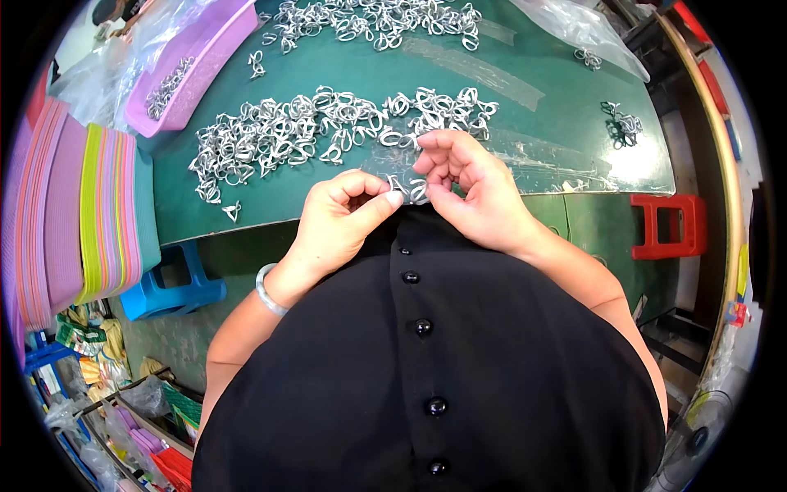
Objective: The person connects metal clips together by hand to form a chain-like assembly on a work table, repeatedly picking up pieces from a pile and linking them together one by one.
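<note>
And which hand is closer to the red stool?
The right. The right hand is at the near edge of the green table, left of the red stool; the left hand is farther left, beyond the right one.

Green table, red stool, blue stool

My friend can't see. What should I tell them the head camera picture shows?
A person's left hand and right hand are close together at a green table's near edge, with small silvery looped pieces between them. A heap of similar pieces lies just beyond, with a purple basket toward the upper left.
</note>
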A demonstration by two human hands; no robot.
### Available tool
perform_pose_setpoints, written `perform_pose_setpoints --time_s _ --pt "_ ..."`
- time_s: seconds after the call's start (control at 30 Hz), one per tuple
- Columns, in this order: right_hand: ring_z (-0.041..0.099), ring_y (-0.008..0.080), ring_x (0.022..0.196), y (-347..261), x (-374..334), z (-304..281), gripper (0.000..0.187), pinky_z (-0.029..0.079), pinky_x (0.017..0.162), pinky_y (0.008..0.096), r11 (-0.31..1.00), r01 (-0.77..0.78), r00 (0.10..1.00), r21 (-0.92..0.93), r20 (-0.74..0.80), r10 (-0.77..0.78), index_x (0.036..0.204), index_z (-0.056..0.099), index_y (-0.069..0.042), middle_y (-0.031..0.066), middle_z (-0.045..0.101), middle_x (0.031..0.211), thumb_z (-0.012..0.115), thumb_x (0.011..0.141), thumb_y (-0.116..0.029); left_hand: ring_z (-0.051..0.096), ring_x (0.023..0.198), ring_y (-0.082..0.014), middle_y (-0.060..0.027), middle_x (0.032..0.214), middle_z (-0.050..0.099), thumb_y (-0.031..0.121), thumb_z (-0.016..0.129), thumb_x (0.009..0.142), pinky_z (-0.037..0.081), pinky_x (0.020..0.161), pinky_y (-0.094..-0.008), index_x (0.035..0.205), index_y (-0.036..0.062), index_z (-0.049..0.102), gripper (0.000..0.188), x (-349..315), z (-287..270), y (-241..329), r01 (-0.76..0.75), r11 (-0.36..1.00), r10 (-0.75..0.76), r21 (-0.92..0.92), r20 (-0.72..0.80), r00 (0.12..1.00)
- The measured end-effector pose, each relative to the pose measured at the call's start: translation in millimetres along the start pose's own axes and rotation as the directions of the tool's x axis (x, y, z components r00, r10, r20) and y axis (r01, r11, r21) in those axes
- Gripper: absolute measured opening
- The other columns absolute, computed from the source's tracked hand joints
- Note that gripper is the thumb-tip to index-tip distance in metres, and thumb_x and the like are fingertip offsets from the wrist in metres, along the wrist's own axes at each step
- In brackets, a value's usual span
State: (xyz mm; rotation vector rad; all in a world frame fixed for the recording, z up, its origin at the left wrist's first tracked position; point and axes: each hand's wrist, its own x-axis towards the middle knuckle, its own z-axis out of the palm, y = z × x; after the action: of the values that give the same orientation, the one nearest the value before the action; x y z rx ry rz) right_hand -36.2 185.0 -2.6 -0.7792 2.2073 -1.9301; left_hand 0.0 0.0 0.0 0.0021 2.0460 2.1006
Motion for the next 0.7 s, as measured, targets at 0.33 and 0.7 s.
perform_pose_setpoints --time_s 0.33,0.7 --pt "0.052 0.0079 0.065 -5 -3 -16 0.034 0.043 0.057 0.0209 0.999 -0.003 0.998 -0.046 -0.069 0.000 0.104 0.048 -0.001 0.0055 0.056 0.083 0.053 0.071 0.006 0.039 0.060 -0.0029 0.0038 0.064 0.047 0.006 0.061 0.076 0.031 0.053 -0.0199 0.067 0.0004 0.057 0.012 0 3 12 -0.057 0.962 0.056 0.268 0.011 0.998" --pt "0.058 0.0252 0.072 21 -20 -199 0.014 0.046 0.065 0.0313 0.521 -0.193 0.747 -0.831 -0.469 -0.472 0.079 0.059 -0.003 0.0115 0.058 0.080 0.051 0.069 0.003 0.044 0.062 -0.0028 0.0027 0.068 0.051 0.002 0.060 0.077 0.035 0.056 -0.0175 0.068 -0.0003 0.053 0.011 1 2 8 -0.036 0.997 0.034 0.074 0.024 0.999"
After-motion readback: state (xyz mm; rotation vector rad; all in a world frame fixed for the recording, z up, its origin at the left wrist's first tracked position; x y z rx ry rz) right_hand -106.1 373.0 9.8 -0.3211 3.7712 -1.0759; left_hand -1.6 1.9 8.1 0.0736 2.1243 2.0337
